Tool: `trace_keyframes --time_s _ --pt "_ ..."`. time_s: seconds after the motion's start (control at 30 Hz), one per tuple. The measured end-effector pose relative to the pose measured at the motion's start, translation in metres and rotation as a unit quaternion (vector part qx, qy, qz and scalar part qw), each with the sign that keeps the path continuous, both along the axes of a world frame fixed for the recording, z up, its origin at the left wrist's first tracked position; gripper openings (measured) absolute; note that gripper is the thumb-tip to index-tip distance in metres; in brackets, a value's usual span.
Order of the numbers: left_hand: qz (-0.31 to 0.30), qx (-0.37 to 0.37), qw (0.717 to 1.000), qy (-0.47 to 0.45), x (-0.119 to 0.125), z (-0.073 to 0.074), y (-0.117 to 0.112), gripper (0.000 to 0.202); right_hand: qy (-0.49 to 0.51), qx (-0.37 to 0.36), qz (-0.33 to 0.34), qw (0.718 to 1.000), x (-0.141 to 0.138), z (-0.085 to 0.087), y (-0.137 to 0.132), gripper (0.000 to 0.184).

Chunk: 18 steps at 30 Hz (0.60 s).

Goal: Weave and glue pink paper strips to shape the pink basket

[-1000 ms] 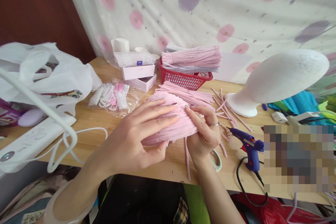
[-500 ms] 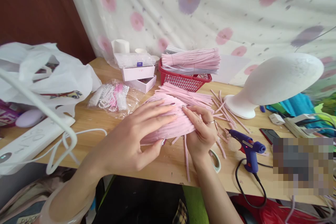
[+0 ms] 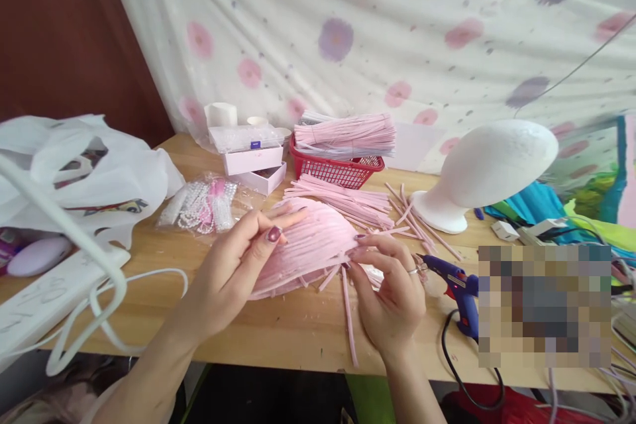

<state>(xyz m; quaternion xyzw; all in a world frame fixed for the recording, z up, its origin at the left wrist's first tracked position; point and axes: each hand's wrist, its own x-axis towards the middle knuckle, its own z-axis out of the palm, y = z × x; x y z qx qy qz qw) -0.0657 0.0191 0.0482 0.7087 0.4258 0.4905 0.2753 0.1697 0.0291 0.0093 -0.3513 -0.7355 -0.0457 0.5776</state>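
Note:
A pink ribbed dome (image 3: 318, 238), formed from rows of fuzzy pipe cleaners, lies tilted over the table between my hands. My right hand (image 3: 390, 288) pinches its right edge between thumb and fingers; a ring is on one finger. On the dome's left side my left hand (image 3: 238, 265) has thumb and curled fingers pressed together, one finger stretched over the surface. Whatever may be in that pinch is too small to make out. Just behind the dome lies a bundle of loose pink pipe cleaners (image 3: 342, 199). One single pipe cleaner (image 3: 349, 318) points toward the table's front edge.
A blue glue gun (image 3: 454, 285) with a black cord lies right of my right hand. Behind stand a white foam head (image 3: 497, 165) and a red basket (image 3: 332, 169) of pipe cleaners. Bagged beads (image 3: 201, 202), white boxes (image 3: 253, 160) and a plastic bag (image 3: 89, 165) are leftward.
My left hand has gone from lying spread over the dome to a closed pinch at its left side. My right hand has shifted to the dome's lower right edge. The view has tipped upward.

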Motion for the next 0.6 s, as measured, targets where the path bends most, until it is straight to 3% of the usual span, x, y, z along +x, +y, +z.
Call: trace_keyframes --time_s 0.17,0.33,0.37,0.43,0.47,0.6 --pt "0.024 -0.008 1.000 0.002 0.001 0.003 0.005 0.032 -0.052 -0.043 0.011 0.998 0.007 0.009 -0.011 0.013" --pt "-0.063 0.031 0.996 0.048 -0.003 0.002 0.012 0.029 -0.060 -0.072 0.023 0.995 0.016 0.015 -0.018 0.008" --pt "-0.066 0.043 0.994 0.071 -0.002 0.003 0.011 0.040 -0.060 -0.079 0.024 0.995 0.018 0.015 -0.019 0.009" --pt "-0.044 0.076 0.988 0.124 0.004 0.003 0.007 0.066 -0.060 -0.093 0.025 0.994 0.020 0.016 -0.020 0.009" --pt "-0.027 0.097 0.984 0.148 0.008 0.004 0.004 0.069 -0.060 -0.099 0.026 0.993 0.021 0.016 -0.021 0.008" --pt "0.022 0.168 0.963 0.207 0.027 0.007 -0.007 0.057 -0.053 -0.105 0.021 0.993 0.023 0.015 -0.024 0.008"
